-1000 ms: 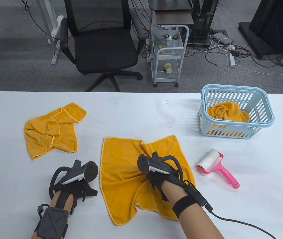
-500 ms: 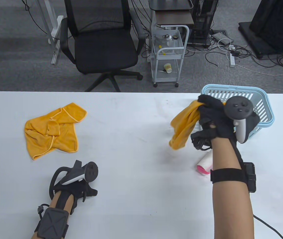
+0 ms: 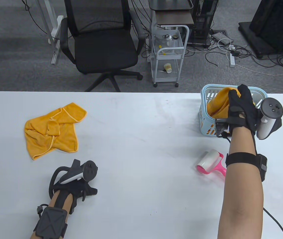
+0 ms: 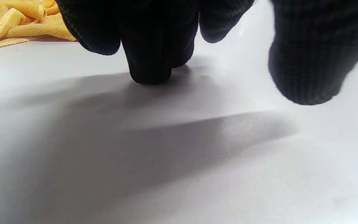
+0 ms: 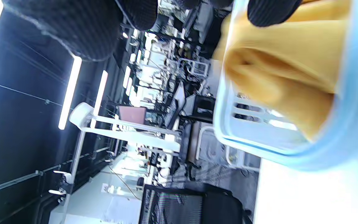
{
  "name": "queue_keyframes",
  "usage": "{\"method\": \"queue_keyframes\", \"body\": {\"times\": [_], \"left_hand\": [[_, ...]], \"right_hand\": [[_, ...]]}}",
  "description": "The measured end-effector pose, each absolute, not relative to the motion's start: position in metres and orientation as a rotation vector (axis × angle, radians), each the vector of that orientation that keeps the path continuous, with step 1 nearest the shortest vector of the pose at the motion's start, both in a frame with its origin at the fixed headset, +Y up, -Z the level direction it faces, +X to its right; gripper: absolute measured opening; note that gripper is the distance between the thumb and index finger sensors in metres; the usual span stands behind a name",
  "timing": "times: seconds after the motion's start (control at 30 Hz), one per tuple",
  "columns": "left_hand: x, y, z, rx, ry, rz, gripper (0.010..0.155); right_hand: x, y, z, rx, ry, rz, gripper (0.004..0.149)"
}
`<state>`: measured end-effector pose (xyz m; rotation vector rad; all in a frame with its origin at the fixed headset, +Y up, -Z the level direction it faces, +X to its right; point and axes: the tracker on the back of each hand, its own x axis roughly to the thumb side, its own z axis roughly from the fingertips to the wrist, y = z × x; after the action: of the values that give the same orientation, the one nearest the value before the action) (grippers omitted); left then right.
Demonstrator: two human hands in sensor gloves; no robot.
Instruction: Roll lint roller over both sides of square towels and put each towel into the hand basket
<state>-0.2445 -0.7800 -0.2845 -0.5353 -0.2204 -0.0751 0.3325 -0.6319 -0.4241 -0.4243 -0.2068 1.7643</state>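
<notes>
Office floor, grey carpet, behind white table (image 3: pixel 136 129): black chair (image 3: pixel 101 42), wire cart (image 3: pixel 168 54). Blue hand basket (image 3: pixel 204 119) at right; right hand (image 3: pixel 241 109) clutches orange towel (image 3: pixel 218 102) inside it. Second towel (image 3: pixel 51 129) crumpled left. Pink lint roller (image 3: pixel 209 164) idle. Left hand (image 3: pixel 81 186) resting, fingers relaxed, empty.

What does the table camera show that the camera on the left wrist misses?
Only the table view shows the right hand holding a yellow towel over the blue hand basket, and the pink lint roller. Only the left wrist view shows the left hand's fingertips close above the table. Both show the crumpled towel and white table.
</notes>
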Motion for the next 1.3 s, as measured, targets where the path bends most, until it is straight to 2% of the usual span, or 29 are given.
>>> {"method": "queue_keyframes", "body": {"times": [0.07,0.2,0.4,0.5,0.63,0.8,0.87,0.97,1.17,1.3], "left_hand": [[-0.244,-0.78,-0.284,-0.534,-0.221,-0.081,0.088],[-0.244,-0.78,-0.284,-0.534,-0.223,-0.086,0.088],[-0.243,-0.78,-0.284,-0.522,-0.218,-0.092,0.084],[-0.243,-0.78,-0.284,-0.519,-0.216,-0.091,0.083],[-0.243,-0.78,-0.283,-0.511,-0.211,-0.086,0.082],[-0.247,-0.78,-0.284,-0.498,-0.193,-0.048,0.076],[-0.255,-0.778,-0.287,-0.483,-0.149,-0.001,0.072],[-0.281,-0.769,-0.297,-0.415,-0.001,0.021,0.069],[-0.362,-0.749,-0.33,-0.376,0.343,-0.126,0.072],[-0.409,-0.756,-0.349,-0.373,0.49,-0.124,0.07]], "right_hand": [[0.327,-0.639,-0.423,-0.4,-0.179,1.81,0.072],[0.298,-0.627,-0.414,-0.299,-0.165,1.958,0.072],[0.228,-0.616,-0.373,-0.053,-0.184,2.219,0.069],[0.198,-0.627,-0.345,0.046,-0.229,2.383,0.069],[0.171,-0.663,-0.31,0.136,-0.248,2.511,0.07],[0.161,-0.704,-0.295,0.216,-0.229,2.596,0.07],[0.16,-0.71,-0.295,0.231,-0.187,2.641,0.07],[0.159,-0.716,-0.295,0.257,-0.169,2.649,0.07],[0.156,-0.717,-0.291,0.325,-0.141,2.639,0.069],[0.159,-0.715,-0.291,0.32,-0.146,2.612,0.071]]}}
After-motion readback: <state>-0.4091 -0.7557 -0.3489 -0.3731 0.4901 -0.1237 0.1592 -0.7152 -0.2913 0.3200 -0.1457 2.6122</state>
